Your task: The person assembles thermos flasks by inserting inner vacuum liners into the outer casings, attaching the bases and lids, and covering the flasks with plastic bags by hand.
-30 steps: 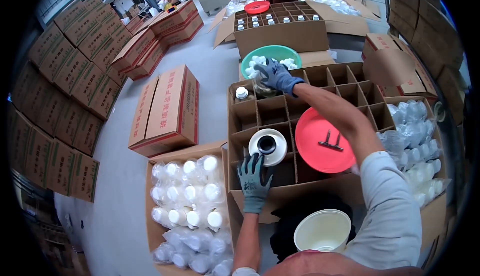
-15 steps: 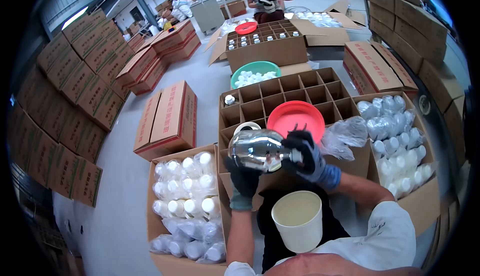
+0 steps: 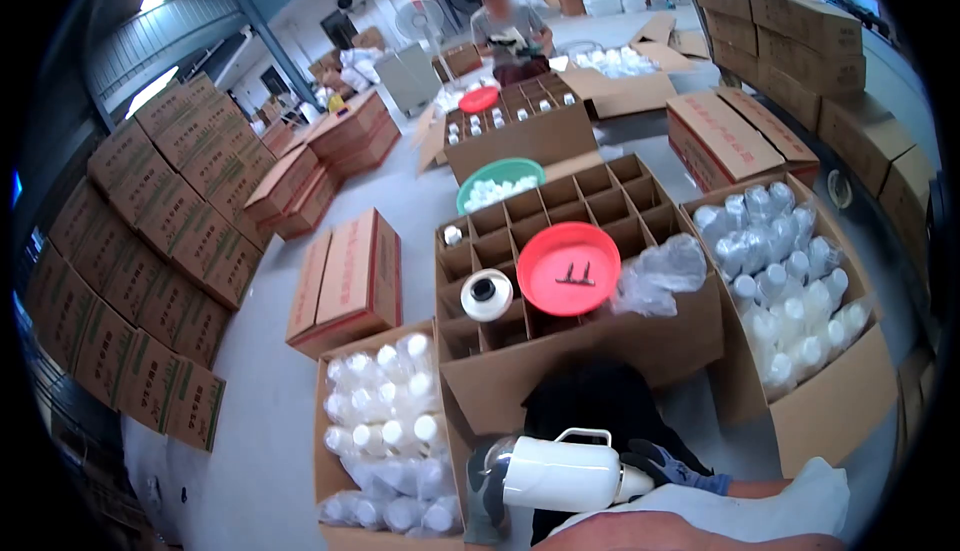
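Observation:
A white thermos flask (image 3: 562, 473) with a loop handle lies sideways low in the head view, close to my body. Shiny glass of its liner (image 3: 498, 459) shows at the left end, partly hidden by my left hand (image 3: 486, 496), which is gloved and wrapped round that end. My right hand (image 3: 655, 463), also gloved, grips around the narrow neck end; some of its fingers are hidden. Beyond the flask stands a divided carton (image 3: 580, 376) carrying a red basin (image 3: 568, 296) with small dark pieces (image 3: 575, 276) and a white ring-shaped part (image 3: 487, 295).
Cartons of plastic-wrapped white items stand at left (image 3: 325, 421) and right (image 3: 830, 426). Crumpled plastic (image 3: 660, 276) lies by the basin. Behind are a green basin (image 3: 463, 196) of white pieces and another divided carton (image 3: 525, 146). A person (image 3: 510, 31) sits farther back.
The silver glass liner, held up over the divided carton before, is now inside the white flask body that stood at my lap. Both hands have come down and closer, and the flask lies sideways.

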A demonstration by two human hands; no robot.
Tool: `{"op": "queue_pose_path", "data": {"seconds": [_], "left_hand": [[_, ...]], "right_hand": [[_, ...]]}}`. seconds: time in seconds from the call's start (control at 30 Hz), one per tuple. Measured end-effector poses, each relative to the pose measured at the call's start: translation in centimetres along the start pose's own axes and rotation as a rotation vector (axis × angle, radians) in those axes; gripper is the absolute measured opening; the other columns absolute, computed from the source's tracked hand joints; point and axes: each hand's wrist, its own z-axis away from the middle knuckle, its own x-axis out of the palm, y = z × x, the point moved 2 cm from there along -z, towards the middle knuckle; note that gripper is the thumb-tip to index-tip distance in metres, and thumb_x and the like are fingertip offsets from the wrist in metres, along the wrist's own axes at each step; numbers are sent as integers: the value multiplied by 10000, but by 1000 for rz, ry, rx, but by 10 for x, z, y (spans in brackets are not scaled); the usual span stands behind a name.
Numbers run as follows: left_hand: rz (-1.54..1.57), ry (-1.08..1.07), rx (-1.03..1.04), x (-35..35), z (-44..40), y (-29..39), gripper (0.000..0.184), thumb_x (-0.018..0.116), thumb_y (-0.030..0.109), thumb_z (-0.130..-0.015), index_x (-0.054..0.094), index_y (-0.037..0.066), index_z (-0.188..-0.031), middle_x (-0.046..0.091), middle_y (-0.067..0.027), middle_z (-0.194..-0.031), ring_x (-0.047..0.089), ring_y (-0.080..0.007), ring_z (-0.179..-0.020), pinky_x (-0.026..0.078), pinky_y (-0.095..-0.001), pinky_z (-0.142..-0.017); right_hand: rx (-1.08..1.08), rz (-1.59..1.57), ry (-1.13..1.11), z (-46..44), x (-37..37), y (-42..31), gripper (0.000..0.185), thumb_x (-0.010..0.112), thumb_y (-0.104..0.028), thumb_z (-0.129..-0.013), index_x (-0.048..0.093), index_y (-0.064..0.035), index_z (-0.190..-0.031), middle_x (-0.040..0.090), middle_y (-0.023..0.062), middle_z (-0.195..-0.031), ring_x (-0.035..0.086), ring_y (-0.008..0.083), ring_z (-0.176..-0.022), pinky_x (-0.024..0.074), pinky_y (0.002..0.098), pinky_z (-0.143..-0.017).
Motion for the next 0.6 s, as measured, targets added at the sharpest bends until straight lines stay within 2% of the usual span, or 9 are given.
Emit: {"op": "queue_pose_path", "data": {"seconds": [0.1,0.13,0.17,0.2,0.27,0.37,0.47,0.53,0.6], "left_hand": [[-104,10,-130,-27,42,-44,642,698,115,-817,406,22,-1380,484,-130,-1366,487,-240,-1235,420,-374,-1030],[-146,-32,-170,-39,49,-59,630,692,113,-824,408,23,-1378,486,-130,-1365,492,-239,-1230,421,-376,-1029],[-186,-89,-214,-51,55,-74,617,687,112,-832,409,24,-1376,488,-131,-1364,497,-237,-1225,423,-378,-1028],[-223,-153,-262,-63,58,-90,605,681,110,-839,411,25,-1374,490,-132,-1363,502,-236,-1220,424,-380,-1027],[-252,-257,-342,-78,69,-126,581,669,106,-854,415,27,-1370,494,-133,-1361,513,-233,-1210,427,-383,-1025],[-175,-125,-201,-73,82,-152,569,669,98,-859,425,57,-1372,485,-120,-1380,499,-231,-1228,410,-382,-1041],[-427,-73,15,-33,72,-99,605,701,131,-840,427,82,-1377,474,-116,-1390,460,-230,-1268,345,-371,-1087],[-493,-122,51,-27,62,-83,639,720,138,-820,422,76,-1381,472,-126,-1388,462,-241,-1265,348,-374,-1082],[-700,-227,202,-23,53,-61,662,732,163,-805,420,74,-1382,469,-132,-1387,457,-250,-1270,346,-382,-1080]], "right_hand": [[251,241,-105,36,-9,9,769,620,-401,-875,283,-7,-1442,289,258,-1459,267,377,-1369,226,405,-1135],[-40,-159,-956,60,-34,10,816,604,-470,-880,261,3,-1449,284,268,-1459,279,375,-1365,229,398,-1134],[155,-122,-1067,32,-31,-19,823,660,-452,-844,297,0,-1429,347,252,-1413,328,378,-1330,265,407,-1114],[85,-340,-1137,8,-30,-40,795,692,-426,-819,346,-19,-1409,413,236,-1340,398,407,-1250,321,419,-1073],[-395,-310,-1057,13,-13,-30,766,700,-419,-798,393,-46,-1392,459,208,-1285,459,395,-1167,367,436,-1021],[-787,-249,-934,-20,-31,-87,737,728,-367,-765,438,-67,-1373,476,180,-1285,480,355,-1145,380,455,-987],[-468,-395,-854,-29,-30,-59,868,801,-319,-716,364,-22,-1405,417,186,-1368,429,369,-1242,349,437,-1052],[-230,-575,-1128,-2,-12,-37,1015,843,-277,-676,252,-10,-1457,336,196,-1444,313,355,-1354,256,423,-1125],[-378,-675,-1068,-1,4,-55,1054,847,-283,-676,210,-18,-1473,286,198,-1481,264,342,-1386,201,417,-1148]]}}
